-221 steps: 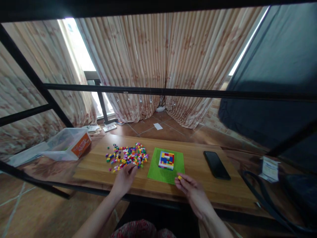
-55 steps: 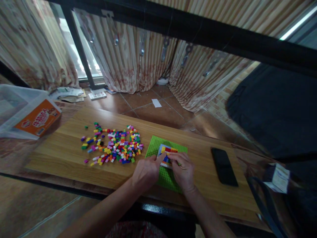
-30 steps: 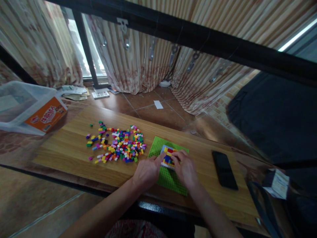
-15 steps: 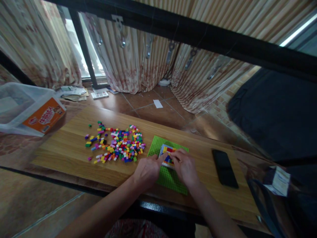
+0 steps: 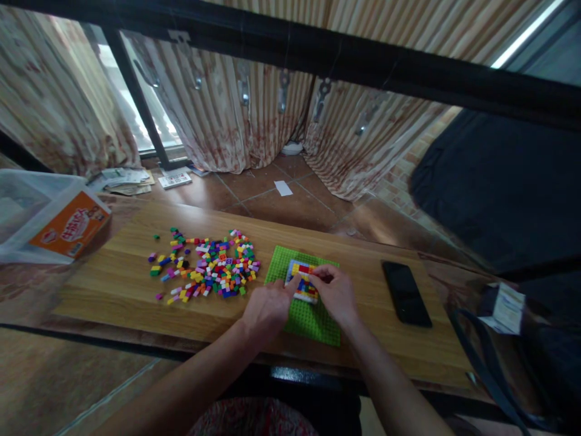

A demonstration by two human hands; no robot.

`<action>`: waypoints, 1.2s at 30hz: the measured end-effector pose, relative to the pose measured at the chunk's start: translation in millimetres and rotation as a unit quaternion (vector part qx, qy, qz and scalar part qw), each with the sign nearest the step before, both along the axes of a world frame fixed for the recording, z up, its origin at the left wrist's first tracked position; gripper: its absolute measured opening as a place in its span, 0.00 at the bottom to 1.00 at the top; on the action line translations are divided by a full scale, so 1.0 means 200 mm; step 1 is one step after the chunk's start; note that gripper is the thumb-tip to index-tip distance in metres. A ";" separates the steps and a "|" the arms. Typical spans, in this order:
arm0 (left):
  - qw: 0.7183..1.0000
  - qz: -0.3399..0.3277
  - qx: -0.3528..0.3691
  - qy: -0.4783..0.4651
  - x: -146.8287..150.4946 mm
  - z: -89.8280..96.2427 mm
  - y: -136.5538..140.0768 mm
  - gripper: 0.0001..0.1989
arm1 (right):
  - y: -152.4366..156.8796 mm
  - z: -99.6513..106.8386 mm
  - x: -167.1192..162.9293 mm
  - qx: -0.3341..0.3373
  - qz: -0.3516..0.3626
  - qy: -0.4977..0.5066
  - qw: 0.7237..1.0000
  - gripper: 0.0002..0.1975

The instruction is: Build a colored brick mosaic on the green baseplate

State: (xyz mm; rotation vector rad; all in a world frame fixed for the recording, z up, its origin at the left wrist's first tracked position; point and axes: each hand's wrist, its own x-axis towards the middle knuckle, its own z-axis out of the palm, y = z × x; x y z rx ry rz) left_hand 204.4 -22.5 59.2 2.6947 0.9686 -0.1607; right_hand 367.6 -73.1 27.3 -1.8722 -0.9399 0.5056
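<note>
A small build of coloured toy bricks [image 5: 303, 293], edged in light blue and white with yellow, red and blue bricks inside, sits on the green studded baseplate [image 5: 313, 327]. My left hand [image 5: 267, 307] is at its left side, closed against it, with one finger lying over its edge. From the right, my right hand [image 5: 334, 294] reaches over the build with thumb and forefinger pinched at its upper right part. Whatever is between those fingertips is too small and covered to make out.
Left of the baseplate, many loose toy bricks [image 5: 222, 269] lie scattered on the wooden table [image 5: 122, 284]. A translucent plastic box [image 5: 22, 206] with an orange label stands at the far left. A black phone [image 5: 406, 293] rests on the right.
The view has shifted slightly. My right hand's fingertips have moved a little up over the build, uncovering more of its lower right. My left hand stays at the build's left side.
</note>
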 end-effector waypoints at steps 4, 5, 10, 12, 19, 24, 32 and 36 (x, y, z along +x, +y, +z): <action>1.000 -0.010 0.011 0.020 0.02 0.02 0.01 0.29 | 0.02 -0.01 0.00 -0.015 0.007 -0.024 1.000 0.08; 1.000 -0.012 0.013 0.022 0.02 0.03 0.01 0.28 | 0.02 -0.01 0.00 -0.017 0.009 -0.028 0.999 0.07; 1.000 -0.007 0.003 -0.007 -0.01 0.03 0.02 0.31 | 0.02 0.01 -0.01 0.001 0.000 -0.011 1.000 0.07; 0.997 0.018 -0.031 -0.071 -0.04 0.01 0.02 0.30 | -0.01 0.01 -0.02 0.038 -0.015 0.018 0.999 0.08; 0.753 0.237 -0.471 -0.394 -0.16 -0.06 -0.08 0.21 | -0.27 0.00 -0.22 0.117 -0.038 0.124 0.985 0.12; 0.546 0.271 -0.646 -0.461 -0.19 0.00 -0.19 0.21 | -0.40 0.06 -0.41 0.108 0.031 0.167 0.980 0.13; 0.490 0.311 -0.655 -0.485 -0.19 -0.02 -0.28 0.19 | -0.52 0.08 -0.54 0.078 0.007 0.079 0.994 0.11; 0.478 0.325 -0.648 -0.496 -0.17 -0.03 -0.34 0.19 | -0.52 0.07 -0.59 0.047 0.004 0.086 0.995 0.10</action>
